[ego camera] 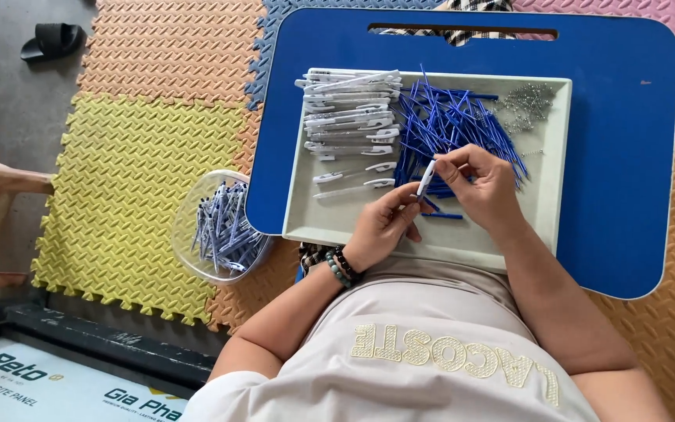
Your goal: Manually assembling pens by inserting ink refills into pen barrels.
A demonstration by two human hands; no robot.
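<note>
- The left hand (382,227) grips a white pen barrel (426,178) over the grey tray (544,211); the right hand (484,186) has its fingers pinched on the barrel's top end.
- Done well, the barrel would stay steady and aligned.
- White barrels (351,117), blue refills (447,117) and springs (526,103) lie in the tray.
- A printed white panel (56,387) lies at the bottom left.

A slim white pen barrel (426,179) stands tilted just right of the frame's centre, pinched at both ends between fingers. Its upper end leans right, its lower end points down-left, above the pale tray (544,211) and loose blue refills (451,121).
</note>
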